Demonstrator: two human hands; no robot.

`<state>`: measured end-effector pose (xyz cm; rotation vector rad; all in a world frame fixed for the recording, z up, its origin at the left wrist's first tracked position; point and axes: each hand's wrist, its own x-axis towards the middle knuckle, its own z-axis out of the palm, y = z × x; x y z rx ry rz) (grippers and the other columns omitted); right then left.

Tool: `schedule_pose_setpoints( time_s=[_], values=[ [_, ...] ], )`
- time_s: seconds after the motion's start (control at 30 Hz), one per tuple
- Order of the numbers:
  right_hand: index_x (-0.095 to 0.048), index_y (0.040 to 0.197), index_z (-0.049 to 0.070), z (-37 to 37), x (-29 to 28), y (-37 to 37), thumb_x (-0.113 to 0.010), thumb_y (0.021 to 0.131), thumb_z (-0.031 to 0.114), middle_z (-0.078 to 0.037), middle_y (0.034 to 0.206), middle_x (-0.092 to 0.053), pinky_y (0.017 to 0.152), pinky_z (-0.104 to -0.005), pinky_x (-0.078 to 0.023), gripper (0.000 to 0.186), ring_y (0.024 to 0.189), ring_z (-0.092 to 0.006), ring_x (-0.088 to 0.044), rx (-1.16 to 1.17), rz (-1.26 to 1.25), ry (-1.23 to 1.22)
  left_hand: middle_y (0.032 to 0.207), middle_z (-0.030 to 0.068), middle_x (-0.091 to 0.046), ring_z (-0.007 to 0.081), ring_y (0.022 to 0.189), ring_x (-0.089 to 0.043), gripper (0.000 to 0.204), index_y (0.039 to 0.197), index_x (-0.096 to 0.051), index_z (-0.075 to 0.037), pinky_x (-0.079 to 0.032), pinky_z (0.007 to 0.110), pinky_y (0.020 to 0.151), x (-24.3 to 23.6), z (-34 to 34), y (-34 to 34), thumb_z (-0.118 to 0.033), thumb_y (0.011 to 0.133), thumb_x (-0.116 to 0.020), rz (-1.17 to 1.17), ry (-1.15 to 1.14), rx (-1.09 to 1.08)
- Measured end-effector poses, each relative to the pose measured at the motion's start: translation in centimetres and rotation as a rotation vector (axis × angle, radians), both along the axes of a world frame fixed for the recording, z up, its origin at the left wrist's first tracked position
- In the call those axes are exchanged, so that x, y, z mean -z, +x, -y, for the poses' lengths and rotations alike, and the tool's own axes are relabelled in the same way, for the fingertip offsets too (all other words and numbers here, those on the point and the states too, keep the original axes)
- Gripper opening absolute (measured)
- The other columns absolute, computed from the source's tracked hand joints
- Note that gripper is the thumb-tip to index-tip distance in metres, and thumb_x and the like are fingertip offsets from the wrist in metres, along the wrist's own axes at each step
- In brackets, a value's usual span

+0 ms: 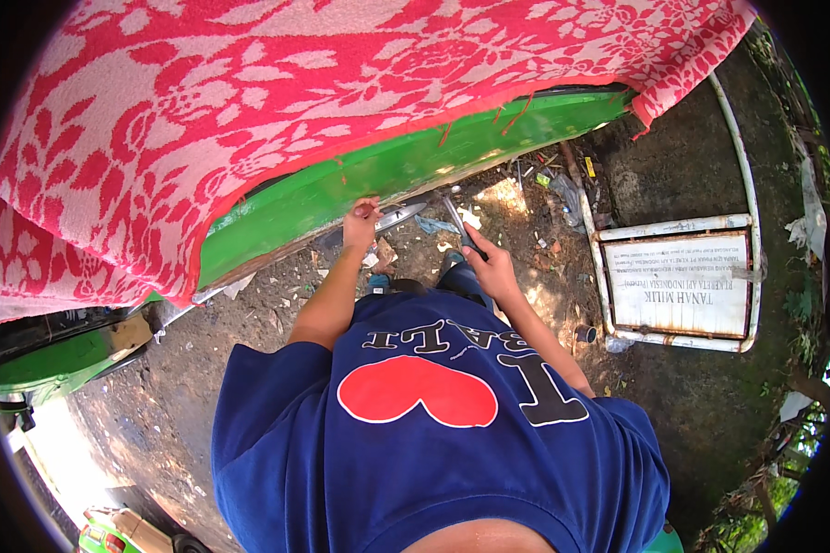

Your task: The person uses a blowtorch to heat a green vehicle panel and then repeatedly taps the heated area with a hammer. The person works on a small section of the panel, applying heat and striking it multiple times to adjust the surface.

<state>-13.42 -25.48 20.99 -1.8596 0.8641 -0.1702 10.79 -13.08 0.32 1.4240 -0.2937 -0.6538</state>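
Observation:
My left hand (pixel 361 221) is raised to the lower edge of a green curved body panel (pixel 300 198), its fingers curled; what they hold, if anything, is too small to make out. A silvery metal strip (pixel 398 216) lies just right of those fingers, along that edge. My right hand (pixel 487 260) is closed on the dark handle of a long metal tool (pixel 456 216), whose silver shaft points up toward the panel's edge. A red and white floral cloth (pixel 221 88) drapes over the upper part of the green panel, with loose threads hanging from its hem.
A rusty white framed sign (pixel 678 327) lies at the right on dirt ground (pixel 161 405) scattered with litter. A green vehicle part (pixel 51 369) is at left; another green vehicle (pixel 106 535) shows at lower left. Plants (pixel 784 488) edge the far right.

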Motion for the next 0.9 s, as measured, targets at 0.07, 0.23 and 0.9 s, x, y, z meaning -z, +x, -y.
schedule_pose_setpoints(
  time_s=[0.07,0.23,0.9],
  values=[
    [-0.054,0.138,0.011,0.0,0.1,0.0,-0.063,0.092,0.014,-0.02,0.13,-0.06,0.098,-0.0306,-0.045,0.046,0.123,-0.0233,-0.058,-0.002,0.007,-0.007,0.12,0.0154,-0.066,0.018,0.083,-0.07,0.01,0.095,-0.057,0.0,-0.057,0.029,0.071,0.1,0.1,-0.1,0.008,0.089,-0.057,-0.035,-0.021,-0.021],
    [-0.054,0.138,0.01,-0.1,-0.1,-0.1,-0.063,0.093,0.014,-0.019,0.13,-0.061,0.098,-0.0305,-0.045,0.046,0.122,-0.0226,-0.059,0.017,-0.019,0.013,0.119,0.0144,-0.066,0.0175,0.082,-0.07,0.01,0.095,-0.057,0.0,-0.057,0.029,0.07,0.1,0.1,-0.2,0.008,0.09,-0.057,-0.015,0.001,-0.027],
    [-0.057,0.137,0.022,-2.0,1.6,7.5,-0.066,0.09,0.017,-0.015,0.075,-0.059,0.06,-0.0429,-0.049,0.048,0.066,-0.0328,-0.06,-0.463,0.096,-0.552,0.101,0.0092,-0.07,0.0158,0.082,-0.066,0.013,0.1,-0.066,-0.002,-0.053,0.029,0.077,0.8,1.9,-0.4,-0.002,0.088,-0.061,0.267,0.198,0.091]
  ],
)
